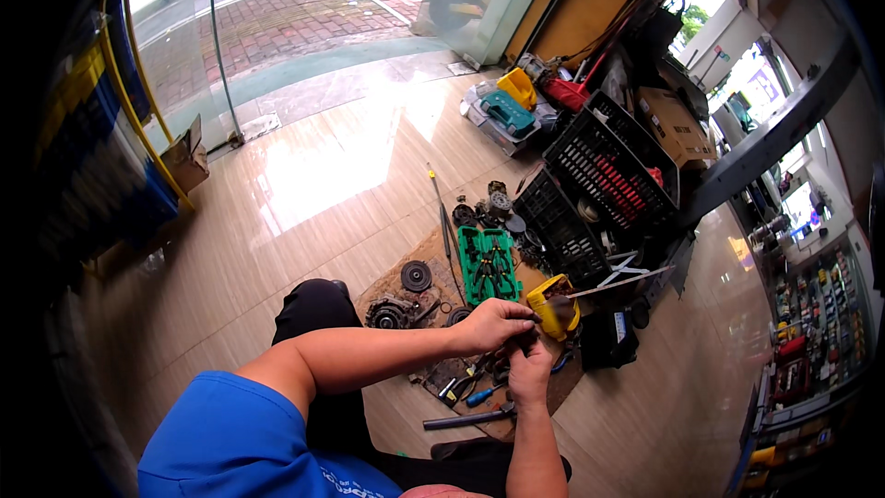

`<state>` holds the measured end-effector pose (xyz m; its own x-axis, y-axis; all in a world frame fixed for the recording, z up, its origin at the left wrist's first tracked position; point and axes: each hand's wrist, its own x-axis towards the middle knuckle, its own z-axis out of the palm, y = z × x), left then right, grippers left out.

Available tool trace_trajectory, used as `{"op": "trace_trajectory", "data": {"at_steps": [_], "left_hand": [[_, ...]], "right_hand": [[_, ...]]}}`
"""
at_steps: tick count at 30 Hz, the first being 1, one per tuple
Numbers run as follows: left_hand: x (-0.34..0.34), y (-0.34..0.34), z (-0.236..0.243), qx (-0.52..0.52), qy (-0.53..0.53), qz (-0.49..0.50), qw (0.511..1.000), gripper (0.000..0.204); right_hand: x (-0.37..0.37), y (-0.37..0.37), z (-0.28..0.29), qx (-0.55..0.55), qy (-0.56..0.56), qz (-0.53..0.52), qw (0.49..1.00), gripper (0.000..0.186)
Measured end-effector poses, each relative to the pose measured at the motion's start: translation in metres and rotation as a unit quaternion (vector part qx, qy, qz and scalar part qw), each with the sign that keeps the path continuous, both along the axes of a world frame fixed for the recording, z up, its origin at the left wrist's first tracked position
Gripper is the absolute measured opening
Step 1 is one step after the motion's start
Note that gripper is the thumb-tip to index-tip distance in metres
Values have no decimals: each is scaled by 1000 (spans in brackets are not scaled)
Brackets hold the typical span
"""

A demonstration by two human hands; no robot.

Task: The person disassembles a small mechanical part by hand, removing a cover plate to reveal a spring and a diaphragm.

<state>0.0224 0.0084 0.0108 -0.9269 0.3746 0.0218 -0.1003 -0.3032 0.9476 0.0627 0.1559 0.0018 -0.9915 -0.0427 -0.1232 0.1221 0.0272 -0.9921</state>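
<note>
My left hand (496, 326) and my right hand (530, 371) meet over a dirty work mat, fingers pinched together. Something small and dark sits between the fingertips, too small to name. Just beyond them stands a yellow container (560, 323), cut open, with dark contents. An open green tool case (474, 286) with black-handled tools lies past my left hand. Left of it are a round dark disc (416, 276) and a greasy machine housing (391, 314). Below my hands lie a blue-handled screwdriver (480, 397) and a tool with a long grey handle (456, 421).
Black plastic crates (560, 226) lean at the right, beside a cardboard box (678, 124). A teal case (507, 113) lies on a pile near the glass door (461, 9). A long thin rod (439, 203) lies on the tiles. My knee (313, 304) borders the mat.
</note>
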Motion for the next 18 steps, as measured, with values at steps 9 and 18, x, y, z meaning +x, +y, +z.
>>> {"op": "trace_trajectory", "data": {"at_steps": [9,18], "left_hand": [[-1,-3,3,26,-18,-13,999,25],[-4,-3,-2,71,-1,-69,995,25]], "right_hand": [[-1,2,-5,-7,31,14,999,10],[-1,5,0,-87,6,8,996,11]]}}
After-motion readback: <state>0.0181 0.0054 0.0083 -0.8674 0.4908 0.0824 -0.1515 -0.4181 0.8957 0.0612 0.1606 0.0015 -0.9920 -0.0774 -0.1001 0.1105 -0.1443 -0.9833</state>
